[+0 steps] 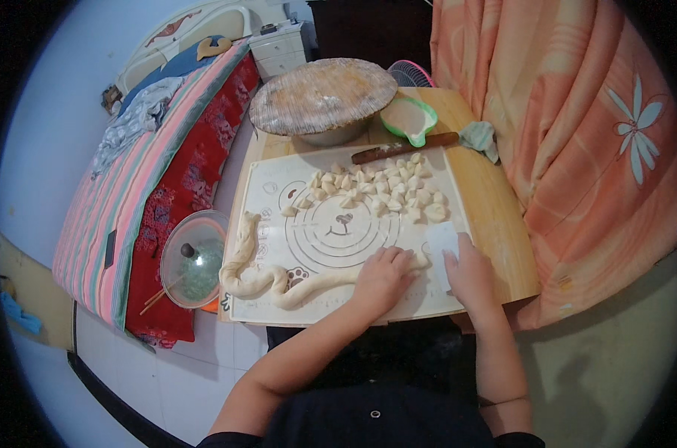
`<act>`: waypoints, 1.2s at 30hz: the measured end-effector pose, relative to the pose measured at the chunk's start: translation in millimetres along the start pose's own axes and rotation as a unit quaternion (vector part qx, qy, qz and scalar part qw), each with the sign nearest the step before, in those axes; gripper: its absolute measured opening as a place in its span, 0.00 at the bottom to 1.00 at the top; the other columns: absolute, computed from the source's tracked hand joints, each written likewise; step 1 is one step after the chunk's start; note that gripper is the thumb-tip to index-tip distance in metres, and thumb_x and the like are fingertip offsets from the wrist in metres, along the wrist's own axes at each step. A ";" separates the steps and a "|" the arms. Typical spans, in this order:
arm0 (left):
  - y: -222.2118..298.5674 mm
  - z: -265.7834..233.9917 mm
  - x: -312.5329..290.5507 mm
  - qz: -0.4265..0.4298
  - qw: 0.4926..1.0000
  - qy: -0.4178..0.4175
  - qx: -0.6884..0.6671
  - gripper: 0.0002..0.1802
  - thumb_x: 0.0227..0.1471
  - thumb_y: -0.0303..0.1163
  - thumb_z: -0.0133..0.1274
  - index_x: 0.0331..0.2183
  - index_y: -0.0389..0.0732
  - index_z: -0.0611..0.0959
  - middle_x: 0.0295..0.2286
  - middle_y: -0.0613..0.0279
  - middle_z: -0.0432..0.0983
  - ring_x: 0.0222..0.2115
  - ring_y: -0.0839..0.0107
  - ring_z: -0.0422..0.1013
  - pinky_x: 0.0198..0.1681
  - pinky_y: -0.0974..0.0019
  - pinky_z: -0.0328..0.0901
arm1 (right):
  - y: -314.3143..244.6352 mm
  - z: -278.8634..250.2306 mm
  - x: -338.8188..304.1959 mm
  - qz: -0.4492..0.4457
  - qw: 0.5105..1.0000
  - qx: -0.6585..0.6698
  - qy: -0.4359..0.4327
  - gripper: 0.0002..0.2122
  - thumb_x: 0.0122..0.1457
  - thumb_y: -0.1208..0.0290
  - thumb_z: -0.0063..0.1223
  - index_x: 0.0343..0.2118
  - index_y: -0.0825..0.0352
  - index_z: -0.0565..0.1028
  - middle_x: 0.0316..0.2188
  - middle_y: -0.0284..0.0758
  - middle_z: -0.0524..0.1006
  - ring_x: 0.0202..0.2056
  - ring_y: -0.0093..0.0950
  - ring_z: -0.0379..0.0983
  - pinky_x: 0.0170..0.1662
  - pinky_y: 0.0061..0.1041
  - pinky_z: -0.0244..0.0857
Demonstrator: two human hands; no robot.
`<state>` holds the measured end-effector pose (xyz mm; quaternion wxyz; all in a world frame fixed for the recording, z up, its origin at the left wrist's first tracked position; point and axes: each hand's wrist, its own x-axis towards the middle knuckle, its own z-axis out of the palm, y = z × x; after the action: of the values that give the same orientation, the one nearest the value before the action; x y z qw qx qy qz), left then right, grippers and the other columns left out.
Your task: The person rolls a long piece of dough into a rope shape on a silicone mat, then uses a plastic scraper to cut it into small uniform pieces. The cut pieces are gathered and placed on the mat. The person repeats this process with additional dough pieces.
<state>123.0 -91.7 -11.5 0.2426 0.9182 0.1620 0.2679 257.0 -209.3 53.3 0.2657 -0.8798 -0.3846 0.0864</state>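
Wooden table (495, 216) beside striped bed (129, 194), orange curtain (570, 112) right; white pastry mat (279, 187) holds cut dough pieces (376, 190). Green scoop (409, 119) holds flour; lidded bowl (193, 257) holds green filling. Left hand (383, 276) presses flat on dough rope (294, 287); right hand (469, 272) grips white scraper (441, 243).

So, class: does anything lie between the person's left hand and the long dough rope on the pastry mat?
Nothing visible does. The left hand rests directly on the dough rope near its right end. The right hand is beside it, on a white scraper. The cut dough pieces lie farther up the mat, clear of both hands.
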 end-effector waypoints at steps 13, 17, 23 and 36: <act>-7.4 1.7 -1.8 0.002 0.999 0.017 -0.049 0.10 0.44 0.29 0.60 0.32 0.39 0.79 0.30 0.56 0.74 0.34 0.54 0.71 0.38 0.55 0.66 | -16.0 3.2 5.6 -0.071 0.990 -0.053 -0.105 0.09 0.61 0.67 0.45 0.36 0.70 0.68 0.29 0.53 0.77 0.34 0.53 0.75 0.39 0.49 0.67; -9.5 3.3 -3.0 -0.001 1.000 0.004 -0.027 0.12 0.43 0.28 0.60 0.33 0.40 0.79 0.30 0.57 0.73 0.34 0.55 0.70 0.38 0.56 0.66 | -24.9 36.2 21.6 -0.066 0.989 -0.093 -0.091 0.10 0.61 0.67 0.42 0.36 0.70 0.68 0.29 0.52 0.78 0.33 0.53 0.75 0.39 0.50 0.67; -14.2 -7.1 -6.8 0.008 1.000 0.017 -0.004 0.13 0.43 0.30 0.60 0.35 0.41 0.79 0.29 0.59 0.74 0.35 0.57 0.71 0.40 0.55 0.65 | -9.6 40.8 39.5 -0.023 0.999 -0.039 -0.006 0.13 0.60 0.66 0.47 0.42 0.70 0.69 0.29 0.53 0.77 0.33 0.54 0.75 0.39 0.49 0.67; -34.3 -7.6 -0.3 -0.044 0.997 0.040 0.039 0.09 0.47 0.35 0.59 0.31 0.44 0.80 0.29 0.63 0.75 0.35 0.62 0.72 0.41 0.59 0.61 | -33.4 19.6 20.7 -0.079 0.994 -0.046 -0.063 0.12 0.59 0.65 0.50 0.36 0.70 0.68 0.27 0.52 0.77 0.33 0.52 0.75 0.38 0.48 0.67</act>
<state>112.7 -60.6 -24.3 0.2116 0.9074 0.2223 0.2872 243.2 -167.6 55.7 0.2061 -0.8505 -0.4729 0.1026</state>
